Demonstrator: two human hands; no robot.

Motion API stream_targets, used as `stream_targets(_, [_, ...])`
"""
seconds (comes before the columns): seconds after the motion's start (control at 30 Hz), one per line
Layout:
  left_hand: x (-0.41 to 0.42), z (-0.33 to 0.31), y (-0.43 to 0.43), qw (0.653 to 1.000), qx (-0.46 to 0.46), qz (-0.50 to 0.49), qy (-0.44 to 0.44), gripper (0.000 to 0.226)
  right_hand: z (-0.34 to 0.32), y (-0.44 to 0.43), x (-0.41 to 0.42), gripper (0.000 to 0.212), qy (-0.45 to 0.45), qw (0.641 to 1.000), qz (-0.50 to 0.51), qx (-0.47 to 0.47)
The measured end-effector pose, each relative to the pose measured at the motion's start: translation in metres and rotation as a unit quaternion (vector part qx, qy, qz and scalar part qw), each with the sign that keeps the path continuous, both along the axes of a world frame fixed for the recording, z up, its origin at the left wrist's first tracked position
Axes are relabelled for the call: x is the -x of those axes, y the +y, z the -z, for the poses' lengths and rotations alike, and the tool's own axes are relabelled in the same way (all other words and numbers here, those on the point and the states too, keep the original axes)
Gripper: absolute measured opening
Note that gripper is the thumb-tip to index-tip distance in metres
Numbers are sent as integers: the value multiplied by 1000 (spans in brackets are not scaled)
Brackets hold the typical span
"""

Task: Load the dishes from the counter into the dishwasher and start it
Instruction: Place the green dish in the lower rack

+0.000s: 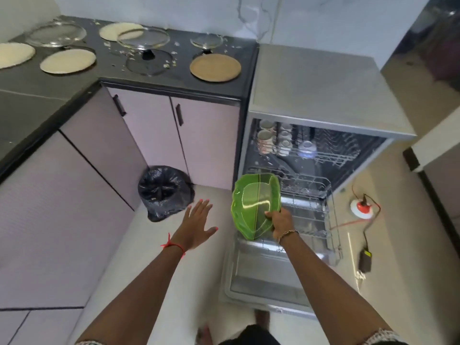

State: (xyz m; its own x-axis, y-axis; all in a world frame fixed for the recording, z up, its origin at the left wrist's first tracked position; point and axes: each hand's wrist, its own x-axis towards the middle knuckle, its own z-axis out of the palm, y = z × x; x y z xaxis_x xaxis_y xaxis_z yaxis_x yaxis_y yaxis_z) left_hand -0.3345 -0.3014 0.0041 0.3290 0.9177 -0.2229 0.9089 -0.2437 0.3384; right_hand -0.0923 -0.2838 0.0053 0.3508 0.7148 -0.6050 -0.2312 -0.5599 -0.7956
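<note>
My right hand [280, 224] grips the lower edge of a translucent green leaf-shaped dish [256, 204], held tilted on edge just left of the pulled-out lower rack [316, 215] of the open dishwasher [321, 95]. My left hand [196, 224] hovers flat, fingers spread and holding nothing, above the floor near the bin bag. The upper rack [331, 155] holds several cups and a bowl on its left side. On the dark counter [174, 82] lie several cream plates [67, 61], a brown plate [215, 67] and glass lids [143, 38].
The dishwasher door [261, 277] lies open flat on the floor ahead of me. A black bin bag [164, 190] sits in the cabinet corner. On the floor to the right lie a red-and-white device [361, 208] and a cabled adapter [365, 260]. Food crumbs litter the counter.
</note>
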Motion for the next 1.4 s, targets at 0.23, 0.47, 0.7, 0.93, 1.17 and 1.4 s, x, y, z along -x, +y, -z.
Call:
stream_targets(0.23, [-109, 35, -4, 996, 35, 85, -17, 98, 29, -13, -102, 27, -28, 998, 22, 43])
stream_targets(0.47, [-206, 72, 11, 986, 102, 123, 39, 71, 63, 6, -210, 23, -28, 997, 30, 65])
stream_targets(0.7, [-278, 117, 25, 992, 76, 96, -23, 86, 101, 35, -287, 25, -104, 993, 11, 51])
stream_targets(0.93, [-307, 177, 49, 987, 49, 150, 36, 67, 160, 80, -317, 20, -246, 968, -20, 48])
stream_targets(1.17, [-316, 261, 70, 981, -5, 185, 56, 71, 227, 140, -316, 26, -307, 951, -30, 9])
stream_targets(1.4, [-309, 353, 73, 968, 14, 248, 26, 64, 301, 200, -307, 35, -356, 931, -74, 14])
